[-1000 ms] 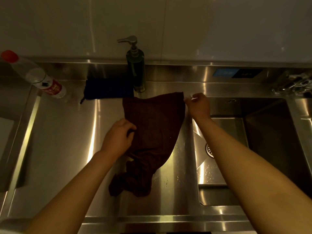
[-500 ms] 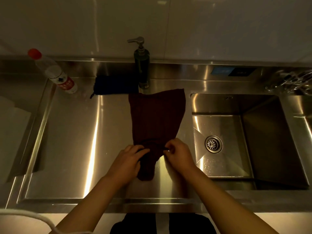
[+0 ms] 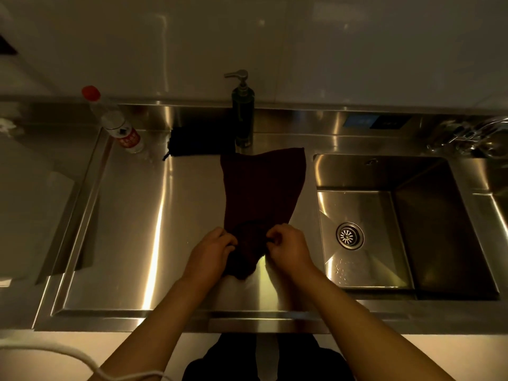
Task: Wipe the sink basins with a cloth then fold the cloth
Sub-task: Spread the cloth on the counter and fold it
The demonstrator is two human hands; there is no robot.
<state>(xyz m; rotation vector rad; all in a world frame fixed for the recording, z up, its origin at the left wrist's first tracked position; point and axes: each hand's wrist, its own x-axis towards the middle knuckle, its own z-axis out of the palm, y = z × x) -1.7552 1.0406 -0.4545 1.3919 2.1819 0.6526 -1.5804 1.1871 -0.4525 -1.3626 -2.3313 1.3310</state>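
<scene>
**Caller:** Head view, looking straight down: a dark maroon cloth lies spread on the steel drainboard, its far edge wide, its near end bunched up.

**Partner:** And both hands are on that near end. The left hand has its fingers curled in, pinching the crumpled fabric from one side.

**Caller:** Right hand mirrors it, fingers closed on the cloth from the other side. The two hands sit close together, with fabric between them.

**Partner:** Sink basin is just to the right of the cloth, with the drain showing in its floor.

**Caller:** Behind the cloth stands a soap dispenser, just beyond the far edge. A darker cloth lies beside it, and a red-capped bottle leans further left.
</scene>
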